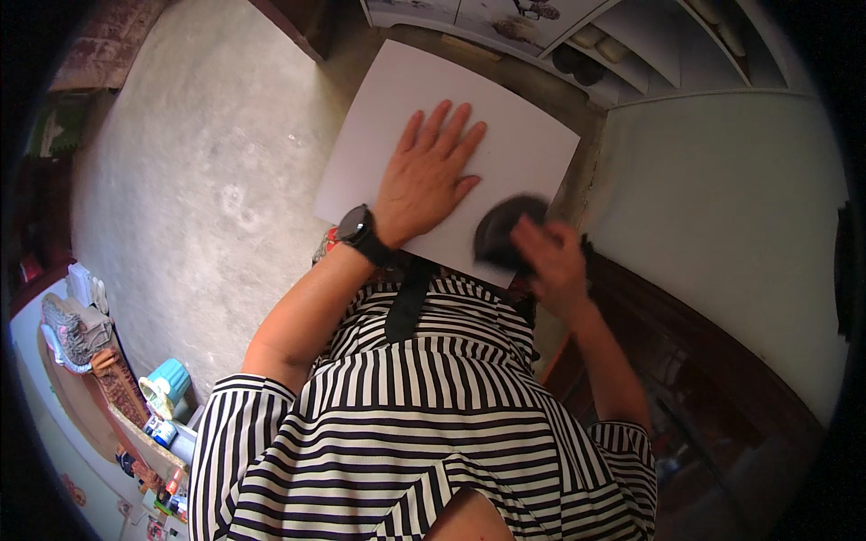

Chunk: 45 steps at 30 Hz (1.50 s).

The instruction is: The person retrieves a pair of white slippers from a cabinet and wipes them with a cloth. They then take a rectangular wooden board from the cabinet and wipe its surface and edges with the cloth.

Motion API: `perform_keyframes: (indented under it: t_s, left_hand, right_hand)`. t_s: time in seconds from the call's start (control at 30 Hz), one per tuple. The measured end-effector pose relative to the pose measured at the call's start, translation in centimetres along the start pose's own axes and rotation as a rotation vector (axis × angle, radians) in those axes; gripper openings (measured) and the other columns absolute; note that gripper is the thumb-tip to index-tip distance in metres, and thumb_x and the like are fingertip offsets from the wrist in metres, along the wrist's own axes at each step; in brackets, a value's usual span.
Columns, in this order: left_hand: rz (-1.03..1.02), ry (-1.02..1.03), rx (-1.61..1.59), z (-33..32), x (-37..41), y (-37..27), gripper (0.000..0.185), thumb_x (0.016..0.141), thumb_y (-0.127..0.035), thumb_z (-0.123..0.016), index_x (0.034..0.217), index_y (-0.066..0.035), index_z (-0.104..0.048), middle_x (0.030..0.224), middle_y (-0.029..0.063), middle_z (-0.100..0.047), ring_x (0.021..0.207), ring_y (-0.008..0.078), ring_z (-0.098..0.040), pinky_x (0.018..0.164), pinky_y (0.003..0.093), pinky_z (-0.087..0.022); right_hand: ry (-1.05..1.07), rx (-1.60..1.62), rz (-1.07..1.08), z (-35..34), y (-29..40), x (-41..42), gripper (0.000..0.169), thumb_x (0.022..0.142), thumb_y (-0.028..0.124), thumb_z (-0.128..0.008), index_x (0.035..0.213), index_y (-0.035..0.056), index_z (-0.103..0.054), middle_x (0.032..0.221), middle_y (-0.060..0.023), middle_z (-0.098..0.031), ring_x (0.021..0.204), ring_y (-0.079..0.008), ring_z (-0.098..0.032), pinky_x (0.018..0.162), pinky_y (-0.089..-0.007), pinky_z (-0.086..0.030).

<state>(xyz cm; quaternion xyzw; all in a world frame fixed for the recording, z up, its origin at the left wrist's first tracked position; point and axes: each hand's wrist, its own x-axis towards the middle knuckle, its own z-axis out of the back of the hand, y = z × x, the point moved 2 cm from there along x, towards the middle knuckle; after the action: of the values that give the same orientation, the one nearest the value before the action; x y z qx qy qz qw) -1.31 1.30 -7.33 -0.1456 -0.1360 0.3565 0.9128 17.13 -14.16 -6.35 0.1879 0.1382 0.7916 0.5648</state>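
My left hand [426, 172] lies flat on a white board [517, 128], palm down with the fingers spread. A black watch [358, 226] is on that wrist. The board is tilted in view and its near edge reaches my lap. My right hand [558, 260] grips a dark rounded object [504, 230] at the board's near right corner. Both are blurred, so what the object is, and whether it touches the board, I cannot tell.
Beyond the board stands a white cabinet [433, 13] with open shelves holding shoes [599, 44]. Dark brown wooden furniture [683, 324] is close on my right. To the left is bare concrete floor [203, 182], with a light blue bin [166, 379] beside a cluttered dressing table [122, 433].
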Motion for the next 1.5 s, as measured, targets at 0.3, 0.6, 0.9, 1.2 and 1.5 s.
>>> perform_keyframes:
  t_s: [0.3, 0.6, 0.9, 1.2, 1.5]
  left_hand:
    - [-0.007, 0.037, 0.059, 0.6, -0.3, 0.2, 0.065, 0.087, -0.033, -0.058, 0.144, -0.016, -0.033, 0.151, 0.0091, -0.026, 0.141, 0.0298, -0.019, 0.114, 0.048, -0.012]
    - [0.155, -0.053, 0.048, 1.0, -1.0, 0.5, 0.065, 0.086, -0.029, -0.058, 0.143, -0.012, -0.033, 0.15, 0.0117, -0.026, 0.14, 0.0322, -0.02, 0.113, 0.0514, -0.012]
    - [0.143, -0.06, 0.064, 0.3, -0.4, 0.0, 0.064, 0.086, -0.026, -0.058, 0.143, -0.009, -0.033, 0.149, 0.0135, -0.027, 0.139, 0.0341, -0.02, 0.112, 0.0533, -0.013]
    - [0.166, -0.039, 0.116, 0.3, -1.1, 0.2, 0.07, 0.08, -0.019, -0.061, 0.143, -0.007, -0.032, 0.149, 0.013, -0.028, 0.139, 0.0331, -0.022, 0.113, 0.052, -0.012]
    - [0.114, 0.006, -0.037, 0.7, -3.6, -0.2, 0.076, 0.08, -0.032, -0.062, 0.143, -0.002, -0.029, 0.15, 0.0171, -0.026, 0.14, 0.0304, -0.021, 0.114, 0.0479, -0.012]
  right_hand:
    - [-0.059, -0.189, -0.064, 2.3, -3.9, 6.0, 0.064, 0.06, -0.005, -0.063, 0.122, 0.0078, -0.059, 0.129, -0.0088, -0.056, 0.105, -0.0326, -0.052, 0.091, -0.0389, -0.045]
    - [-0.08, -0.228, 0.025, 0.1, -1.6, 7.4, 0.051, 0.071, 0.0, -0.063, 0.121, 0.0025, -0.057, 0.127, -0.0144, -0.055, 0.095, -0.0336, -0.054, 0.082, -0.0388, -0.049]
    - [-0.204, -0.209, -0.156, 2.4, -4.8, 11.4, 0.052, 0.067, -0.001, -0.065, 0.119, 0.002, -0.058, 0.118, -0.012, -0.061, 0.095, -0.033, -0.053, 0.08, -0.04, -0.049]
    - [-0.158, -0.232, 0.024, -2.1, 1.0, 8.0, 0.056, 0.066, 0.003, -0.063, 0.121, -0.003, -0.055, 0.118, -0.0163, -0.059, 0.095, -0.0326, -0.053, 0.081, -0.0397, -0.047]
    - [-0.231, -0.18, -0.23, 1.1, -5.1, 12.4, 0.057, 0.07, 0.005, -0.059, 0.126, -0.0027, -0.05, 0.129, -0.0177, -0.052, 0.106, -0.0369, -0.047, 0.091, -0.0438, -0.042]
